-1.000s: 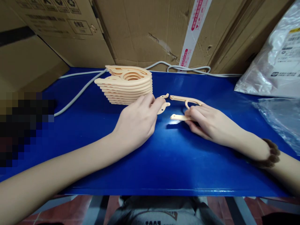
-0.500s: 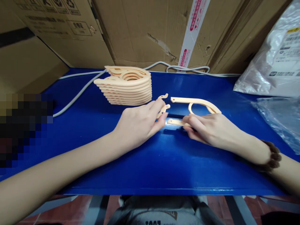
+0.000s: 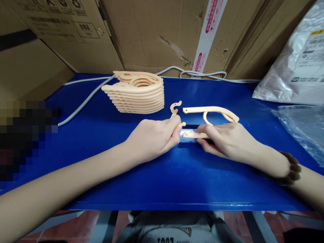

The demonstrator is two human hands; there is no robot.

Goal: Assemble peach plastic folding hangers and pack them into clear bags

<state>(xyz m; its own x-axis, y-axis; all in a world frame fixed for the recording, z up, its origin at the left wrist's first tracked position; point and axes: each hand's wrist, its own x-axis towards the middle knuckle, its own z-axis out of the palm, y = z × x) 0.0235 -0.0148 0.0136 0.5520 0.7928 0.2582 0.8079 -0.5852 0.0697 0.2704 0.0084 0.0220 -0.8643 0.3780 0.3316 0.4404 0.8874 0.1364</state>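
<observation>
My left hand (image 3: 157,137) is closed in a pinch on a small peach plastic hook (image 3: 174,108). The hook's curved end sticks up above the fingers, and a short tip shows beside the thumb. Facing it, my right hand (image 3: 225,139) is closed on a peach folding clothes hanger (image 3: 211,109) with two arms. The far arm runs above the fingers; the near arm (image 3: 190,135) passes between fingers and thumb, its holed end pointing left. A narrow space parts the hook from both arm ends. My right fingers hide part of the hanger.
A neat stack of peach hangers (image 3: 136,94) stands behind my left hand on the blue table (image 3: 162,179). Cardboard boxes (image 3: 152,33) and a white cable (image 3: 83,104) line the back. Plastic packages (image 3: 291,71) lie at the right.
My left hand has turned and lowered the hook slightly, so more of its curve shows above the fingers. The hanger's arm ends have shifted a little in my right hand.
</observation>
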